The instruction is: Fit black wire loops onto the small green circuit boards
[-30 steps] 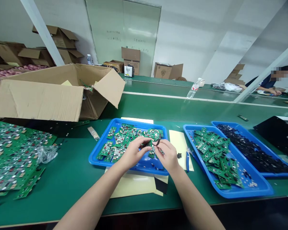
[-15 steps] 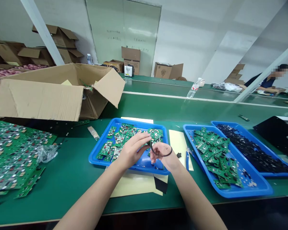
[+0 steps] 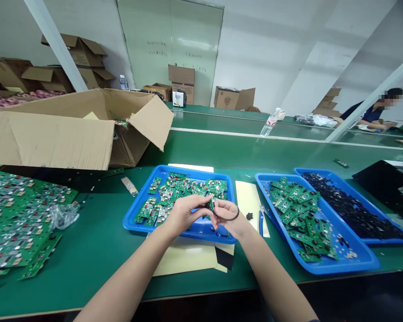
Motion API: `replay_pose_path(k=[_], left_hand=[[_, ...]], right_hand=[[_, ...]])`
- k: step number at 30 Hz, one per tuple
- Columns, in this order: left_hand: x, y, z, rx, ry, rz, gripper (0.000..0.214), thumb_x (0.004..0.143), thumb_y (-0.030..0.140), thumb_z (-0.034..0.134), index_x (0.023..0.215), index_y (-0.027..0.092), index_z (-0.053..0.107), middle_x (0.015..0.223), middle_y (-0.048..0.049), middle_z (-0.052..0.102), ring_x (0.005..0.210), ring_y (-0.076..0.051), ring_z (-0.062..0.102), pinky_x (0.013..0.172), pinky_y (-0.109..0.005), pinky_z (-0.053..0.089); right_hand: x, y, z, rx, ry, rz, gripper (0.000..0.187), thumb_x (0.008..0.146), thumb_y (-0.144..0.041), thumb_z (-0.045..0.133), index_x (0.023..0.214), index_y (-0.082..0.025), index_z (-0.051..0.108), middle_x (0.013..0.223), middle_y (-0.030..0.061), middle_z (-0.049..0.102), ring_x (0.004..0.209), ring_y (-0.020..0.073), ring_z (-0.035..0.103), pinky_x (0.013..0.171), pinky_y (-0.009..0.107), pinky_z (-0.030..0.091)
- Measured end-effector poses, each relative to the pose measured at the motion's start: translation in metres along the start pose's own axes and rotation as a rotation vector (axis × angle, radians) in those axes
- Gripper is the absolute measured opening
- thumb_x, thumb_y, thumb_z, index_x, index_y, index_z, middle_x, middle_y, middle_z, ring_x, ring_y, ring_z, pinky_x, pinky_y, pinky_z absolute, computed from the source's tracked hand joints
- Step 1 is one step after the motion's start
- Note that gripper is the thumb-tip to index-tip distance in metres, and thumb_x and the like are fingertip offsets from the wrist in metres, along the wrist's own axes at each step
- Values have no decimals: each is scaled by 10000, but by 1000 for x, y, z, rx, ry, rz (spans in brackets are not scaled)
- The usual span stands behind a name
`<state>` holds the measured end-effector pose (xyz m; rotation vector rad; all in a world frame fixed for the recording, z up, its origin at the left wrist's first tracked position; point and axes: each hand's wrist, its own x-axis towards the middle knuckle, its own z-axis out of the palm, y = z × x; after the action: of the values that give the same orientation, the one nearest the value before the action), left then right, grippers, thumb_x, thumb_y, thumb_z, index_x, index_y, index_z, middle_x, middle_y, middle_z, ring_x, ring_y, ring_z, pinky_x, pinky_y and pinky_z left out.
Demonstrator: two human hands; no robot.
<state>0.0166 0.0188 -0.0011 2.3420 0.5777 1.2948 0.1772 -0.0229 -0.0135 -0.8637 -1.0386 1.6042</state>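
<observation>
Over the near side of the middle blue tray (image 3: 129, 218), my left hand (image 3: 185, 213) pinches a small green circuit board (image 3: 211, 204) between thumb and fingers. My right hand (image 3: 229, 216) is closed at the board's right edge, its fingertips touching it. Whether a smaller part sits between those fingertips is hidden. A black band (image 3: 235, 216) loops round the right hand near the wrist. Many circuit boards (image 3: 168, 194) lie loose in the tray beneath. Blue-handled cutters (image 3: 261, 222) and a small black piece (image 3: 249, 216) rest on pale paper to the right.
Right of centre, another blue tray (image 3: 342, 264) holds green boards; behind it a third tray carries black parts (image 3: 352, 208). Large board panels (image 3: 16, 219) and crumpled clear plastic (image 3: 63, 216) lie left. An open carton (image 3: 50, 141) stands behind. A person (image 3: 369, 112) sits far right.
My left fingers have come down and closed round the board, which now shows between both hands. The right hand stays nearly in place, its fingers drawn to the board.
</observation>
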Motion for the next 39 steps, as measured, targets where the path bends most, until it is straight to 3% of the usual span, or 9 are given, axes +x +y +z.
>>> replay_pose_path(k=[7,10,18,23,27,31,35,37,39], left_hand=[[4,8,0,-308,-140,-436,272,787,271,611,1028,160,671,983,-94,696,880,-202,647,763,-299,530],[6,9,-1,-418,-159,-517,289,776,285,617,1019,143,680,1030,-111,673,918,-214,618,815,-332,499],[8,10,-3,-703,-181,-693,363,745,389,643,1019,156,687,956,-81,651,761,-157,565,661,-271,469],[10,9,-5,-676,-227,-658,329,744,363,646,983,144,703,861,-58,632,658,-112,505,622,-243,424],[10,9,-5,-646,-274,-651,309,729,369,661,919,132,716,774,-35,608,673,-118,512,638,-240,431],[8,9,-2,-634,-325,-658,325,733,393,654,915,127,702,789,-49,636,698,-145,561,667,-278,479],[6,5,-1,-384,-189,-466,255,774,306,628,968,147,673,948,-87,642,884,-193,589,803,-329,487],[4,2,0,-224,-98,-332,246,804,259,593,1027,169,648,984,-87,621,926,-195,577,835,-355,483],[3,0,1,-108,-64,-194,257,826,224,566,1074,193,623,1004,-84,605,953,-195,567,853,-374,481]], right_hand=[[-1,3,-3,-313,229,-241,196,731,-349,619,698,-183,520,514,-44,533,463,94,507,469,215,396],[-4,1,-5,-400,232,-239,144,738,-301,616,749,-183,534,605,-33,545,526,97,526,504,221,404],[-5,-4,-7,-567,313,-393,162,788,-256,576,936,-194,557,703,-3,613,629,133,599,595,257,490],[-8,-9,-9,-826,346,-557,91,828,-232,533,832,-197,617,800,41,652,740,162,621,657,283,513],[-8,-10,-9,-946,381,-725,102,847,-201,513,824,-204,612,771,38,644,726,164,617,649,295,518],[-6,-6,-9,-1017,417,-883,125,850,-145,499,880,-207,603,837,54,646,829,176,623,757,333,519],[-8,-8,-13,-855,603,-930,291,844,-141,486,1128,-201,512,1062,101,602,959,192,607,809,357,515],[-10,-12,-15,-832,661,-912,192,838,-165,502,1016,-197,567,957,79,621,882,186,610,762,337,513],[-11,-15,-15,-866,571,-810,89,837,-193,512,839,-198,600,802,45,622,765,169,598,690,303,499]])
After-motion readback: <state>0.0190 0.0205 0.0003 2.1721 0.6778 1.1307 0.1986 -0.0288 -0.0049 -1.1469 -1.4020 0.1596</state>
